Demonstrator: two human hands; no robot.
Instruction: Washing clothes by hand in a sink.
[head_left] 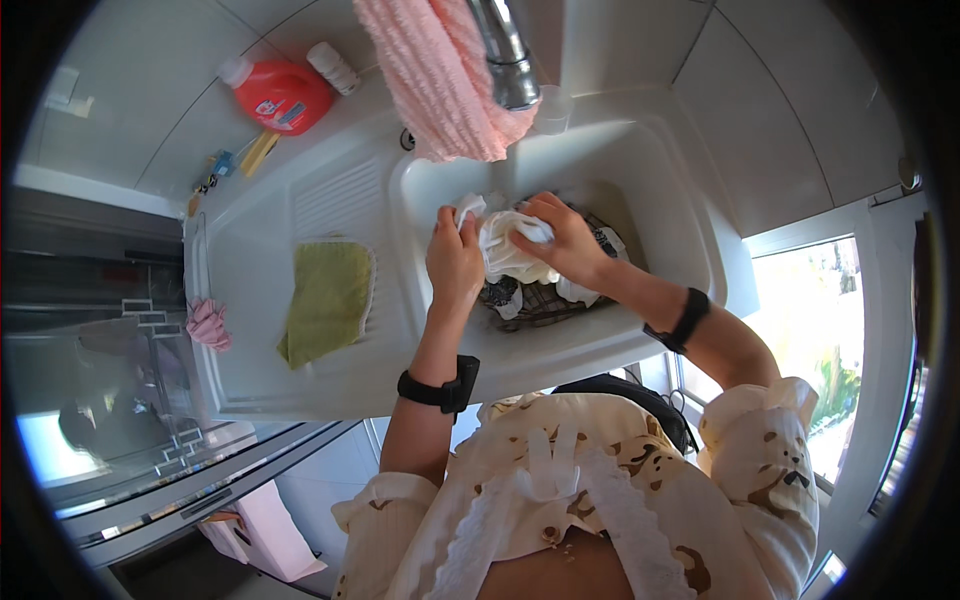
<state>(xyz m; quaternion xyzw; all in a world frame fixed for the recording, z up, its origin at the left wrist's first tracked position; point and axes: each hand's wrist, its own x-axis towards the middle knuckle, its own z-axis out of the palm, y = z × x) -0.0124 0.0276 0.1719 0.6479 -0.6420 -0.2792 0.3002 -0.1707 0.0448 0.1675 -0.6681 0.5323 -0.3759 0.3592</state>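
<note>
Head view: hands (455,266) on white cloth (502,248) between basin edges (398,200)

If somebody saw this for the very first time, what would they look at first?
Probably the bumpy pink towel hanging by the metal tap, at the top middle. Next, the white cloth bunched between the left hand and right hand, over the sink basin. The bright red bottle toward the upper left stands out too.

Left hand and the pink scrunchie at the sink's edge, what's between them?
In the head view, a green cloth on the drainboard, then the basin's left rim, lie between the pink scrunchie and the left hand.
</note>
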